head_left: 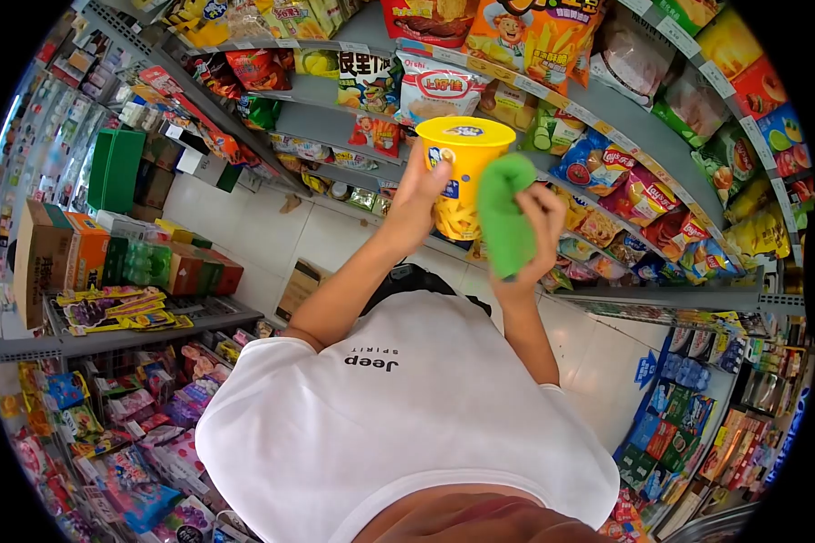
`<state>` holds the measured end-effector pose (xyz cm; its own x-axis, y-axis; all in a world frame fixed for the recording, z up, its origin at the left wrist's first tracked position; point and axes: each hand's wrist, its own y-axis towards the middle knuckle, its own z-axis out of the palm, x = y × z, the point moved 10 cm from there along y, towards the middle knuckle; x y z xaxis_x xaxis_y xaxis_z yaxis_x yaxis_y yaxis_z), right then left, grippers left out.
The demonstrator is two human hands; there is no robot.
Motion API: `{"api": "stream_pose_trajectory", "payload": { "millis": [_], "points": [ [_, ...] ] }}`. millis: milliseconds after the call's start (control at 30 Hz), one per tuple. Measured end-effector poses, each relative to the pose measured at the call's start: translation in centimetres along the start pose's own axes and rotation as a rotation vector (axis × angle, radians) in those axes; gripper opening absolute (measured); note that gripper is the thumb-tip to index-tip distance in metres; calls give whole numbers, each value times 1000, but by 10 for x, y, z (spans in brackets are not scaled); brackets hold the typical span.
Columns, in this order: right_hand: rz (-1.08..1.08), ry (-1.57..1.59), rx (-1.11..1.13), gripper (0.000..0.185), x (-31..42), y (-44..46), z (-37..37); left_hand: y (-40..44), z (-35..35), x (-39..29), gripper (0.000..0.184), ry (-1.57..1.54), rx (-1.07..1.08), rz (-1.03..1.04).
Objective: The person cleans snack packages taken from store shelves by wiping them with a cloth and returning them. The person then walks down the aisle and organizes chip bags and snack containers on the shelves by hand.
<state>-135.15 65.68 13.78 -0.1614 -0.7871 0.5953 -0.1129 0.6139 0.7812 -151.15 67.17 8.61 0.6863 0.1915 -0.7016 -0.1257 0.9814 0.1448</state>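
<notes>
My left hand (pixel 414 201) is closed around the side of a yellow snack tub (pixel 462 161) with a yellow lid and pictures of fries on its lower part. The tub stands roughly upright in the air in front of the shelves. In my right hand (pixel 543 231) is a folded green cloth (pixel 507 213), gripped at its right edge. The cloth lies against or just in front of the tub's right side; whether they touch is hard to tell. Behind the tub, a white-and-pink snack bag (pixel 439 89) sits on a shelf.
Curved grey shelves (pixel 335 119) full of snack bags run across the front and right. At left, cardboard boxes (pixel 45 253) and a green crate (pixel 113 170) stand by a rack of sweets (pixel 136 398). Pale floor tiles (pixel 244 217) lie below; more stocked shelves (pixel 697 425) are at right.
</notes>
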Motion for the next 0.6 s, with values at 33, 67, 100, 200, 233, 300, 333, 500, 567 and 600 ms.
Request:
{"api": "stream_pose_trajectory", "payload": {
  "millis": [33, 67, 100, 200, 233, 300, 333, 500, 567, 600],
  "points": [
    [85, 27, -56, 34, -11, 5, -4, -1, 7, 2, 61, -150, 23, -37],
    [166, 54, -115, 34, -21, 7, -10, -1, 9, 0, 61, -78, 44, 4],
    [162, 76, -138, 34, -20, 7, -12, -1, 11, 0, 62, -6, 68, 46],
    [-53, -36, -33, 45, -2, -12, -5, 4, 15, -12, 67, 213, 47, 192],
    [-161, -86, 37, 45, 9, -14, 0, 5, 14, -16, 68, 313, 40, 220],
    [-161, -110, 57, 40, 11, -9, -2, 6, 12, -18, 71, 391, 16, 191],
    [-154, -122, 66, 38, 12, -9, -2, 6, 11, -12, 70, 340, 27, 143],
    [205, 79, -120, 40, -33, 0, -17, 4, 15, 19, 60, -58, 89, -136],
    [269, 131, -147, 39, -45, -2, -21, 5, 23, 20, 55, -147, 159, -165],
    [304, 158, -155, 39, -49, -4, -23, 6, 25, 20, 55, -108, 158, -154]
  ]
}}
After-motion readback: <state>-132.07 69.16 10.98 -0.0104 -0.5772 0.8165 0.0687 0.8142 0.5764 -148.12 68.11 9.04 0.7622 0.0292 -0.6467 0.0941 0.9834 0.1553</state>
